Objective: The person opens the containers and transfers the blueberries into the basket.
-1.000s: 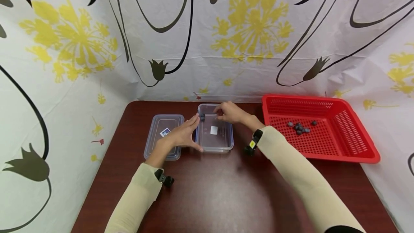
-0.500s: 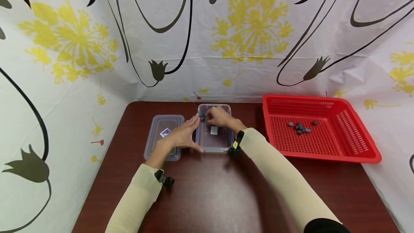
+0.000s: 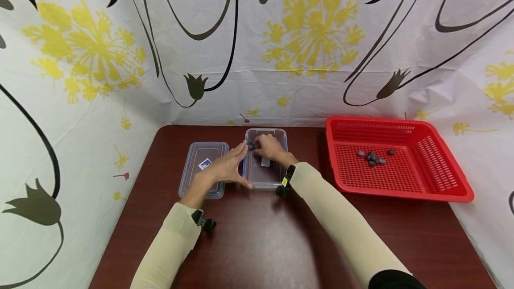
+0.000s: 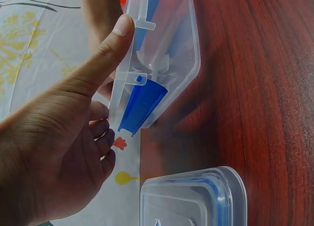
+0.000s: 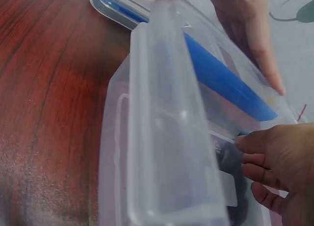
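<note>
A clear plastic food container (image 3: 267, 185) with blue side clips stands uncovered on the table. My left hand (image 3: 225, 166) spans its left side, fingers stretched along the rim and thumb at the near corner; the left wrist view shows the thumb close against the wall beside a blue clip (image 4: 142, 105). Inside the container, my right hand (image 3: 270, 147) has its fingers bent and pinches a small dark round piece (image 5: 242, 133), mostly hidden by the fingertips. Beside those fingertips, dark round pieces (image 3: 251, 146) lie at the container's far left.
The clear lid (image 3: 193, 168), with a blue-and-white label, lies just left of the container. A red perforated basket (image 3: 401, 195) at the right holds several small dark round pieces (image 3: 371, 159). Patterned cloth (image 3: 281, 97) hangs right behind the table's back edge.
My right hand has moved left and down into the container, from its far right side to the dark pieces at the left. My left hand stays in place.
</note>
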Demonstrator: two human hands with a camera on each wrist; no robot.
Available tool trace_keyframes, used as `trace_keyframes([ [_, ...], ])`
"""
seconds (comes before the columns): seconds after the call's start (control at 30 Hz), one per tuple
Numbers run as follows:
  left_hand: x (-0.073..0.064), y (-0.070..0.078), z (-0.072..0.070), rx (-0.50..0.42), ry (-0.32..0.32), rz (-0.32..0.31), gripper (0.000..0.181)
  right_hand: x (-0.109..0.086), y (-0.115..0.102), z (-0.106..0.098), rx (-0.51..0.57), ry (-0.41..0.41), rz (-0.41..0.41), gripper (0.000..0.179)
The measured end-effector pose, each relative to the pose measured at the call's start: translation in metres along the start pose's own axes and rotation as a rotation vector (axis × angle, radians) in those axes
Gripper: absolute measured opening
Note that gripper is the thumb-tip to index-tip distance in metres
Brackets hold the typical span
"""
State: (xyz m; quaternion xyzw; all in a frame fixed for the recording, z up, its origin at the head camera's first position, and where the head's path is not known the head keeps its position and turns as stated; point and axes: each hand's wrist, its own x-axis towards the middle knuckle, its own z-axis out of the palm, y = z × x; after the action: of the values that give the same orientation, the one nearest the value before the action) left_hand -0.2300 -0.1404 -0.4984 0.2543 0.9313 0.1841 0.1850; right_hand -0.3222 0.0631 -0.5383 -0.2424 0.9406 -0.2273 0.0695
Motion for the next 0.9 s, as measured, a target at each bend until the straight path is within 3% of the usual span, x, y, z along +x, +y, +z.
trace_keyframes([
  [0.47, -0.001, 0.002, -0.002, -0.004, -0.006, 0.000, 0.136, 0.001, -0.003, 0.008, -0.016, 0.023, -0.009, 0.020],
  [0.9, 0.000, 0.002, -0.001, 0.001, -0.006, -0.003, 0.138, -0.013, -0.007, -0.016, -0.008, 0.055, -0.096, 0.020],
])
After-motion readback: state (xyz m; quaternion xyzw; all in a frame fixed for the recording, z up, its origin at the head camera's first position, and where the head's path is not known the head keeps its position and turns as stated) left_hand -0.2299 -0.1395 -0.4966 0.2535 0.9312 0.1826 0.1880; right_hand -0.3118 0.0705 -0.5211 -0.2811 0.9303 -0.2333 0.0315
